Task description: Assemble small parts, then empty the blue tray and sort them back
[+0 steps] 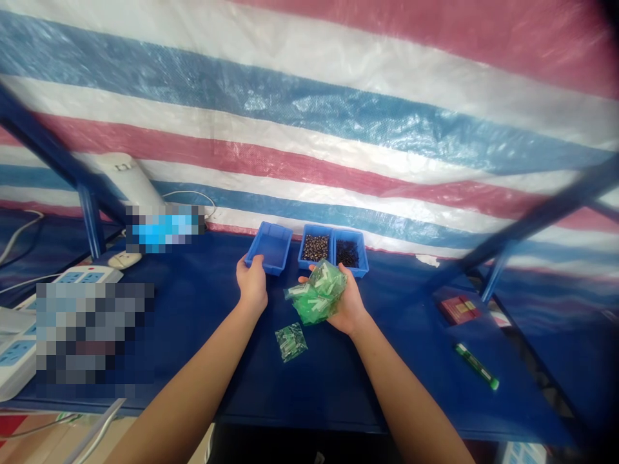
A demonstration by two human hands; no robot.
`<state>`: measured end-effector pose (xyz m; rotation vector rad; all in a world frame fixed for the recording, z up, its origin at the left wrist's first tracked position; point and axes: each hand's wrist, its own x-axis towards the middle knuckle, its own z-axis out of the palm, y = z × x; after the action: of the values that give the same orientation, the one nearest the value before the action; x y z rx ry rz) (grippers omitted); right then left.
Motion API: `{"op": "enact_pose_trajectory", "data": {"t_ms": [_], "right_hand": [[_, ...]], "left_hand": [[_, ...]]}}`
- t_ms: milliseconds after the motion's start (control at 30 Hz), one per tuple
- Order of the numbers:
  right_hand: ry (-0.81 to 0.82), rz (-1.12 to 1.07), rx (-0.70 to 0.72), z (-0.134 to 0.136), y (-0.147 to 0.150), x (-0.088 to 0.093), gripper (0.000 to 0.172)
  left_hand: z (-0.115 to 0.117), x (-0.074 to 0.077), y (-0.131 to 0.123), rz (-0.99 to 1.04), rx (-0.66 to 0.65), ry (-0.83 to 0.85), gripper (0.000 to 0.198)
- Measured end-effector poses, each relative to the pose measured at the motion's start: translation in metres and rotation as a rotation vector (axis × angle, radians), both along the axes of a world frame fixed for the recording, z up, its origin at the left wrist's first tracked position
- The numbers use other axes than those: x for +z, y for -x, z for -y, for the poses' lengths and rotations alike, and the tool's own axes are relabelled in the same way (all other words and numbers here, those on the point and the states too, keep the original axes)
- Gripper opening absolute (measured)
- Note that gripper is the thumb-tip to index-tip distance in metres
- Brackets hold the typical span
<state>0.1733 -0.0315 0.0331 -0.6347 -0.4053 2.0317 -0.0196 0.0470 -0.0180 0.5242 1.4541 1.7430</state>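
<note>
A red, white and blue striped tarpaulin hangs behind the far edge of the table, which is covered in dark blue. Blue metal struts slant down to the table at its left and right ends. White power strips lie at the left edge.

Three small blue bins sit in a row at the middle of the far edge. The empty blue bin is on the left. Just beside it to the right stand a bin of brown parts and a bin of dark parts, which touch each other.

The left hand is closed on the near rim of the empty blue bin. The right hand lies palm up in front of the two filled bins. Its fingers are curled around a green plastic bag stuffed with small white pieces.

A smaller green bag lies on the table between the forearms, near the held one but apart from it. A red box lies toward the right edge, and a green marker lies nearer the front edge.
</note>
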Motion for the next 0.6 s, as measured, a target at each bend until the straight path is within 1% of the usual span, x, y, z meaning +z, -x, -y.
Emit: {"op": "enact_pose_trajectory", "data": {"t_ms": [167, 333, 467, 600], "right_hand": [[-0.001, -0.002, 0.051, 0.001, 0.0, 0.0, 0.063], [0.015, 0.032, 0.129, -0.002, -0.005, -0.004, 0.059], [0.019, 0.031, 0.085, -0.005, -0.005, -0.01, 0.055], [-0.009, 0.032, 0.043, -0.005, -0.003, -0.013, 0.053]], "left_hand": [[-0.001, -0.002, 0.0, -0.054, -0.002, 0.067, 0.033], [0.002, -0.004, -0.002, -0.208, 0.031, 0.092, 0.038], [0.005, -0.006, -0.002, -0.317, 0.031, 0.083, 0.042], [0.004, -0.008, 0.0, -0.365, 0.004, 0.084, 0.044]]}}
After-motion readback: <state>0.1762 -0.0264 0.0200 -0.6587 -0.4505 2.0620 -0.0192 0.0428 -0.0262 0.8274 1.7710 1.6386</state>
